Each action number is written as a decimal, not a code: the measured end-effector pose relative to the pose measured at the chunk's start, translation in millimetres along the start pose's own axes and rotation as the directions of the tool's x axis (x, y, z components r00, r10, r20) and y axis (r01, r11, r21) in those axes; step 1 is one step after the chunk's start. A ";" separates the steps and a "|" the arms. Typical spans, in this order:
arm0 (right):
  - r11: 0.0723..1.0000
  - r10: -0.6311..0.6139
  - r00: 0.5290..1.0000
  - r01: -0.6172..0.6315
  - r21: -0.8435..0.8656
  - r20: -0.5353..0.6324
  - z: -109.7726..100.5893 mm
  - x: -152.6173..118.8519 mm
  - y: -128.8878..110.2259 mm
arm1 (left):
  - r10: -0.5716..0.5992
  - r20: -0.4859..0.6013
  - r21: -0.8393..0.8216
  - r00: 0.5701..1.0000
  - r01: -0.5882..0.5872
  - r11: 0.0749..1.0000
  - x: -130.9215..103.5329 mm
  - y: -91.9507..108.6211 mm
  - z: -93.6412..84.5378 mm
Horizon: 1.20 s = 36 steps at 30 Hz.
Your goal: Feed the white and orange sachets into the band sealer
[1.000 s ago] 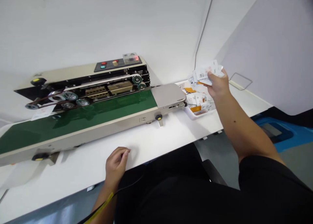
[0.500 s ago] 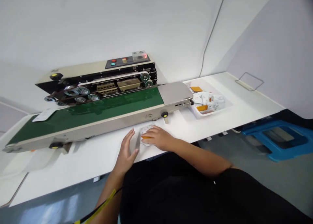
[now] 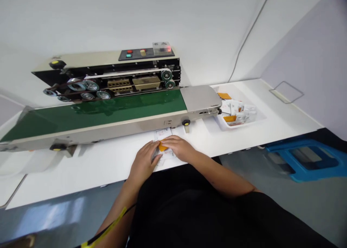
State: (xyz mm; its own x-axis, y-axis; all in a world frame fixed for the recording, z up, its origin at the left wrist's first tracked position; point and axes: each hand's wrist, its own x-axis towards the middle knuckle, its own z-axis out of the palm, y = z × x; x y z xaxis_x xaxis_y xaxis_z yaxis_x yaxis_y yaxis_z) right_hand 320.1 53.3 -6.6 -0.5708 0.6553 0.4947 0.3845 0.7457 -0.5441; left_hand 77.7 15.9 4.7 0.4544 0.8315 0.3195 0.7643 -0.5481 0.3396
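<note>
Between my hands on the white table is a small white printed packet (image 3: 163,133) with a flat orange piece (image 3: 162,146) over its middle. My left hand (image 3: 143,162) closes on the left edge of packet and orange piece, fingertips meeting those of the other hand. From the right, my right hand (image 3: 180,147) grips the orange piece and packet, its fingers bent over the top. Fingers cover part of both, so whether the orange piece is inside the packet or on it I cannot tell.
A band sealing machine (image 3: 114,78) with a green conveyor belt (image 3: 121,112) stands behind my hands. To its right, a white bin (image 3: 241,126) holds several white packets and orange pieces. A wire stand (image 3: 287,92) is farther right; a blue stool (image 3: 306,161) is below the table.
My left hand has moved in from beside the packet and now grips it together with the right. The white packet at the belt's left end is no longer seen there.
</note>
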 end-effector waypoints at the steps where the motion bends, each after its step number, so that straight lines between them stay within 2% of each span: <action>1: 1.000 -0.003 0.998 0.004 0.028 -0.065 -1.3 -1.3 -0.9 | -0.010 -0.002 0.002 1.000 0.010 1.000 -0.5 0.8 -0.2; 4: 0.991 0.081 0.954 -0.046 0.127 -0.288 -10.8 -4.8 -8.7 | -0.051 -0.001 0.013 0.999 0.051 0.999 -1.0 3.3 -0.8; 5: 0.980 0.147 0.922 -0.087 0.178 -0.359 -15.0 -5.6 -11.8 | -0.063 0.002 0.017 0.998 0.063 0.998 -1.0 4.0 -1.0; 7: 0.921 0.337 0.828 -0.189 0.342 -0.449 -23.8 -6.6 -17.0 | -0.079 0.015 0.021 0.997 0.078 0.997 -0.9 5.0 -1.3; 9: 0.788 0.549 0.714 -0.268 0.554 -0.435 -33.4 -5.9 -20.2 | -0.087 0.027 0.020 0.996 0.086 0.996 -1.0 5.6 -1.5; 11: 0.630 0.694 0.621 -0.278 0.725 -0.365 -44.4 -3.2 -22.4 | -0.090 0.035 0.015 0.995 0.089 0.996 -1.1 6.1 -1.7; 12: 0.567 0.731 0.597 -0.261 0.782 -0.331 -50.6 -1.0 -23.6 | -0.091 0.036 0.012 0.995 0.090 0.996 -1.1 6.5 -1.8; 13: 0.520 0.747 0.593 -0.240 0.820 -0.300 -57.3 1.7 -25.1 | -0.091 0.036 0.010 0.995 0.091 0.996 -1.1 6.9 -2.0; 17: 0.414 0.725 0.667 -0.223 0.883 -0.171 -86.8 16.0 -35.1 | -0.074 0.033 0.003 0.997 0.074 0.997 -0.5 8.8 -3.8; 20: 0.407 0.692 0.711 -0.247 0.879 -0.121 -109.5 28.1 -43.5 | -0.058 0.028 -0.009 0.998 0.058 0.998 -0.6 10.2 -5.3; 23: 0.454 0.655 0.747 -0.265 0.851 -0.116 -131.1 41.9 -45.4 | -0.057 0.022 -0.021 0.998 0.058 0.998 -1.7 10.8 -5.5; 25: 0.542 0.625 0.761 -0.262 0.799 -0.174 -145.1 53.6 -38.4 | -0.065 0.022 -0.025 0.998 0.066 0.998 -2.7 10.8 -5.1; 26: 0.614 0.601 0.765 -0.255 0.747 -0.232 -152.3 60.7 -31.6 | -0.070 0.023 -0.028 0.997 0.070 0.997 -3.3 10.8 -4.8; 29: 0.870 0.434 0.768 -0.222 0.440 -0.471 -175.3 86.9 0.3 | -0.076 0.024 -0.037 0.997 0.077 0.996 -4.7 10.4 -4.1; 31: 0.963 0.269 0.771 -0.210 0.168 -0.578 -190.6 106.0 26.3 | -0.074 0.023 -0.040 0.997 0.075 0.996 -5.5 9.8 -3.7; 33: 0.976 0.123 0.796 -0.206 -0.075 -0.593 -203.6 122.8 49.9 | -0.073 0.021 -0.039 0.997 0.073 0.997 -6.2 8.8 -3.0; 36: 0.907 -0.039 0.860 -0.183 -0.379 -0.509 -215.2 138.7 74.4 | -0.077 0.015 -0.040 0.997 0.077 0.996 -7.0 6.8 -1.5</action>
State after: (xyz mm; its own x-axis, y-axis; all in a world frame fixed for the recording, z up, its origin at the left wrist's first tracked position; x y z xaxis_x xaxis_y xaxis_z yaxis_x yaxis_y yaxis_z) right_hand 425.7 225.5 167.4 -0.1367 0.5961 0.7912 0.7282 0.6019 -0.3276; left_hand 79.0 6.3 6.1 0.4014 0.8725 0.2787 0.7781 -0.4853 0.3988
